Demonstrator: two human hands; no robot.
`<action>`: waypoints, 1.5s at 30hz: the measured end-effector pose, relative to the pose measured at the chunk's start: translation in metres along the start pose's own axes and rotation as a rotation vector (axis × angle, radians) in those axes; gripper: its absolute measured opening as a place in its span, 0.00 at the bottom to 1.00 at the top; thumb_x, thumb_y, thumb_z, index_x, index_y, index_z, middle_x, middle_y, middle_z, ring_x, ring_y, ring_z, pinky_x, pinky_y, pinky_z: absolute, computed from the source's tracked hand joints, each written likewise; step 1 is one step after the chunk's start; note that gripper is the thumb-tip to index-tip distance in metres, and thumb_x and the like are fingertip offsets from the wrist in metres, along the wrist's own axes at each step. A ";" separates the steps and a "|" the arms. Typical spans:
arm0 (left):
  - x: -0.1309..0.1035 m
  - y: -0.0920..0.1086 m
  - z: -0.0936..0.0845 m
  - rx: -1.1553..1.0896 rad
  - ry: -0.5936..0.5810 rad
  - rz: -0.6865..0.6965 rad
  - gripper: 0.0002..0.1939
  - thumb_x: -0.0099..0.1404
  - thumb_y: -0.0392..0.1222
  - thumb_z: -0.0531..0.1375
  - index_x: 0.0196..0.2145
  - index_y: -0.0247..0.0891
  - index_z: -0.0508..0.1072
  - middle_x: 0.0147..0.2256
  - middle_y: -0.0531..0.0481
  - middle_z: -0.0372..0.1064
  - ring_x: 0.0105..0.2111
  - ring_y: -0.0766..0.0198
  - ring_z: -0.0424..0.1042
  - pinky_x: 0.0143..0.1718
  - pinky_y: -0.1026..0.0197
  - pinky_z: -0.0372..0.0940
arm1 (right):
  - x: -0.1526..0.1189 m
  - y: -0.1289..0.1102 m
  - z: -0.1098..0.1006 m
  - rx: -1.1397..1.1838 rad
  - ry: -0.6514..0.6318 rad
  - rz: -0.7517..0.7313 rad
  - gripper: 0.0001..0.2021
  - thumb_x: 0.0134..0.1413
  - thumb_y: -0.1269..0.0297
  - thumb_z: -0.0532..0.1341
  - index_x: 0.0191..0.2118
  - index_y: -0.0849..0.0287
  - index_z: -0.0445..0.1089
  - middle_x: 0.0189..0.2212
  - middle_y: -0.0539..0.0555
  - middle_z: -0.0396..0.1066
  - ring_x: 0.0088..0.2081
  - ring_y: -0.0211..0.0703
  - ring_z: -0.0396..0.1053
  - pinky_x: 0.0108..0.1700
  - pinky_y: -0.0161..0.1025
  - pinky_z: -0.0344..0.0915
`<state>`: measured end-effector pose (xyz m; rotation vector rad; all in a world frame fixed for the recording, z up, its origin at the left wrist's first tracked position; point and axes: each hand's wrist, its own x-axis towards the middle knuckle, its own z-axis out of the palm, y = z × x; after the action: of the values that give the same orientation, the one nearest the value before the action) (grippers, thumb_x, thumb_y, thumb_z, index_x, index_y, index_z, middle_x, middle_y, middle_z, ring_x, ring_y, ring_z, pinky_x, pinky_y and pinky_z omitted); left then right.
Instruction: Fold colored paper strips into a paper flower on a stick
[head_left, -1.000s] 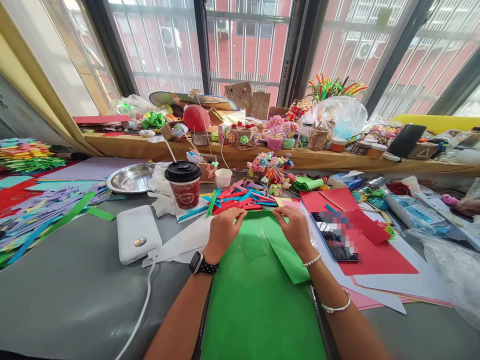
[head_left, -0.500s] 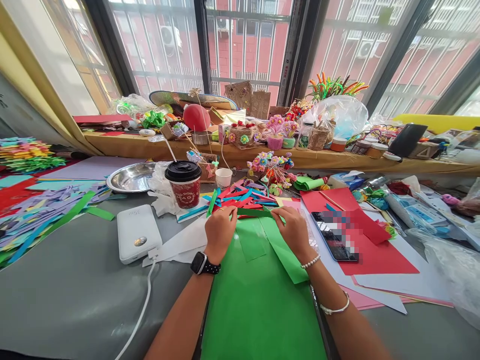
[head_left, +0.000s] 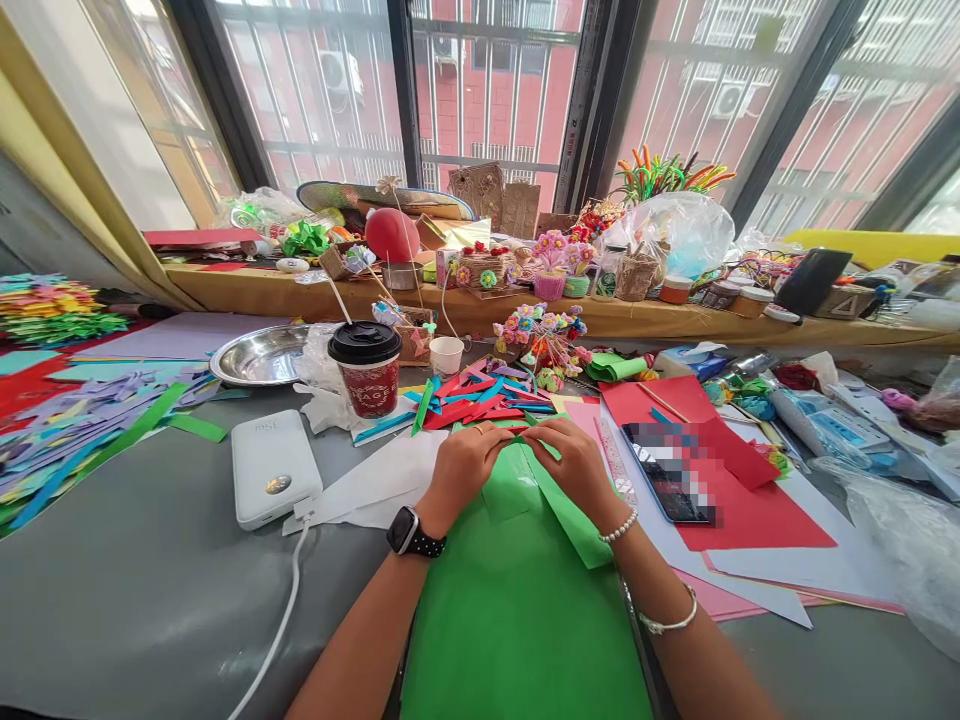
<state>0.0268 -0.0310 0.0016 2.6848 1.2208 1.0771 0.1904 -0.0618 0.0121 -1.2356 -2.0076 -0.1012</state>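
Observation:
My left hand [head_left: 471, 465] and my right hand [head_left: 568, 462] meet over the top of a large green sheet [head_left: 525, 610], fingertips pinched together. Between them is a green paper strip, now mostly hidden by the fingers. Just beyond lies a pile of folded red, blue and green paper strips [head_left: 480, 395]. A smaller green piece [head_left: 508, 490] rests on the sheet below my fingers. Beside my right wrist is a longer green paper piece [head_left: 574, 520], angled down to the right.
At left stand a lidded dark red cup [head_left: 367, 375] and a white power bank [head_left: 274, 475] with a cable, near a metal dish [head_left: 259, 358]. At right a phone [head_left: 667, 475] lies on red paper [head_left: 772, 525]. Crafts crowd the window ledge [head_left: 480, 315].
Both hands have come together from being apart, bringing the ends of the green strip toward each other. The strip, stretched between them before, is now largely covered by fingers.

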 end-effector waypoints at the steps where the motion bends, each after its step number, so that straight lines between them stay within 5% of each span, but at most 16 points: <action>1: 0.000 -0.001 0.000 -0.004 0.013 -0.021 0.11 0.60 0.39 0.50 0.35 0.40 0.71 0.31 0.51 0.71 0.30 0.64 0.69 0.29 0.64 0.60 | 0.000 0.001 -0.001 0.002 0.015 0.020 0.08 0.52 0.68 0.53 0.33 0.59 0.69 0.30 0.55 0.70 0.35 0.43 0.65 0.37 0.39 0.63; 7: 0.003 0.000 -0.007 -0.230 0.116 -0.169 0.09 0.59 0.38 0.52 0.34 0.37 0.70 0.32 0.48 0.71 0.33 0.63 0.69 0.34 0.63 0.61 | 0.002 0.007 -0.007 0.181 0.144 0.215 0.08 0.52 0.65 0.52 0.32 0.60 0.67 0.30 0.54 0.69 0.32 0.40 0.66 0.33 0.36 0.64; 15: 0.004 0.012 -0.003 -0.630 0.012 -0.280 0.09 0.56 0.42 0.54 0.33 0.36 0.70 0.33 0.49 0.71 0.30 0.64 0.69 0.30 0.64 0.64 | 0.002 0.001 -0.005 0.286 -0.026 0.136 0.07 0.49 0.63 0.55 0.26 0.60 0.65 0.23 0.51 0.67 0.26 0.38 0.64 0.27 0.34 0.61; 19: 0.003 0.013 -0.001 -0.596 0.027 -0.210 0.12 0.57 0.41 0.54 0.40 0.39 0.67 0.36 0.49 0.69 0.34 0.65 0.68 0.34 0.63 0.64 | 0.001 0.004 -0.004 0.292 -0.039 0.183 0.08 0.50 0.62 0.54 0.25 0.60 0.65 0.23 0.51 0.67 0.26 0.38 0.64 0.27 0.34 0.60; 26: 0.001 0.014 0.003 -0.213 0.059 -0.019 0.19 0.55 0.44 0.56 0.45 0.40 0.62 0.42 0.46 0.66 0.42 0.58 0.65 0.42 0.54 0.60 | 0.000 0.006 0.000 0.243 -0.023 0.257 0.09 0.49 0.61 0.54 0.24 0.60 0.63 0.21 0.51 0.66 0.24 0.39 0.63 0.27 0.35 0.60; 33: 0.000 0.013 0.005 -0.226 0.060 -0.065 0.17 0.57 0.42 0.54 0.44 0.38 0.62 0.41 0.46 0.66 0.42 0.60 0.65 0.41 0.56 0.61 | 0.002 0.000 -0.002 0.345 -0.007 0.261 0.08 0.48 0.61 0.57 0.25 0.60 0.65 0.23 0.51 0.68 0.26 0.38 0.65 0.28 0.34 0.61; 45: 0.003 0.018 -0.002 -0.838 -0.016 -0.306 0.20 0.52 0.43 0.58 0.44 0.39 0.63 0.40 0.47 0.67 0.38 0.62 0.68 0.38 0.60 0.65 | 0.002 0.002 -0.005 0.411 0.054 0.305 0.08 0.45 0.59 0.58 0.26 0.59 0.69 0.26 0.52 0.70 0.29 0.40 0.67 0.32 0.36 0.64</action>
<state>0.0394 -0.0421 0.0097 1.8106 0.8552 1.1642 0.1944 -0.0614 0.0163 -1.2326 -1.6622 0.4034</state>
